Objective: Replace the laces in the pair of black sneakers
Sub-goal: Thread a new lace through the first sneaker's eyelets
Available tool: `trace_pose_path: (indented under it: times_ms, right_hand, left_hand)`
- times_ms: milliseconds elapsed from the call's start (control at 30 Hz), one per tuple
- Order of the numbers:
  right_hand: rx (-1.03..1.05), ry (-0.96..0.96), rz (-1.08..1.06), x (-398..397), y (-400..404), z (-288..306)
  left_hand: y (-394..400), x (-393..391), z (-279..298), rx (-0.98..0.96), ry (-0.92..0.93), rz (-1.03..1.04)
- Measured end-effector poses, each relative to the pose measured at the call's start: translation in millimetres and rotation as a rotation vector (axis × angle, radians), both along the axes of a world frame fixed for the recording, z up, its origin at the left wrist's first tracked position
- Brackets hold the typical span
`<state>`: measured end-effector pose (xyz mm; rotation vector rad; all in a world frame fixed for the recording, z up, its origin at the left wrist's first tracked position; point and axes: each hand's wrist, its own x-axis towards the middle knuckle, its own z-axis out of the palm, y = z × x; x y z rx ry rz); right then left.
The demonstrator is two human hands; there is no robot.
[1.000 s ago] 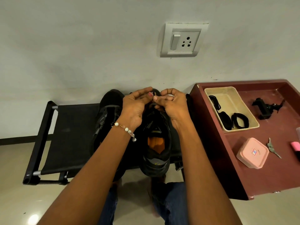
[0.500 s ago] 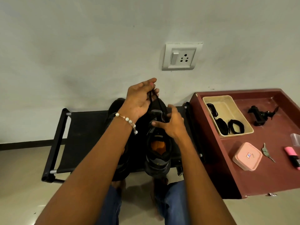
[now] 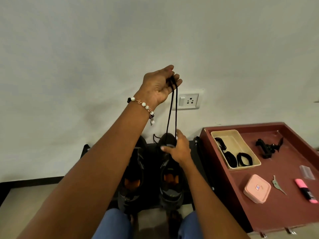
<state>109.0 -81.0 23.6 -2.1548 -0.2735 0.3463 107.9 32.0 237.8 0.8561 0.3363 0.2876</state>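
While two strands of black lace point(image 3: 170, 109) are pinched high in the left hand point(image 3: 160, 85) and drawn up from the right-hand sneaker point(image 3: 170, 169), steadied at its toe by the right hand's point(image 3: 179, 149) curled fingers point(image 3: 164, 148), unlacing is judged under way, and further pulling is called for until the eyelets are cleared.

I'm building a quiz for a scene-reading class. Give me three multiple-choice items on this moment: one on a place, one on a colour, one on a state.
1. Where do the coiled laces lie?
A. beige tray
B. floor
C. pink box

2. What colour is the lace that is being pulled?
A. white
B. black
C. red

3. What is the left hand doing?
A. resting flat
B. gripping the lace
C. holding a key

A: coils sit in the tray.
B: both strands are black.
B: fingers curl round the raised lace.
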Motion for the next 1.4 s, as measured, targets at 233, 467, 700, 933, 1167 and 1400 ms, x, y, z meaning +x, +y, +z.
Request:
trace_pose_path:
  times_ms: [233,467,700,933,1167,1400]
  right_hand:
    - [0.807,0.150,0.149,13.0,0.4,88.3]
    - [0.556,0.223,0.054,18.0,-22.3,76.6]
    - [0.518,0.329,-0.043,23.2,-17.6,95.6]
    - [0.554,0.407,-0.114,22.0,-5.6,108.9]
    - [0.608,0.369,-0.112,29.0,5.0,155.6]
    - [0.773,0.256,-0.096,35.0,4.0,229.0]
  left_hand:
    - [8.8,-1.8,8.3,0.054,0.006,0.073]
    - [54.2,-13.8,-44.0,0.168,0.180,0.300]
    - [43.5,-44.9,-155.9,1.041,0.838,0.110]
    - [-43.7,-72.3,-212.4,0.937,0.702,-0.150]
    - [-59.8,-76.8,-234.4,1.158,0.769,-0.075]
    - [-51.5,-77.0,-233.0,1.212,0.707,-0.157]
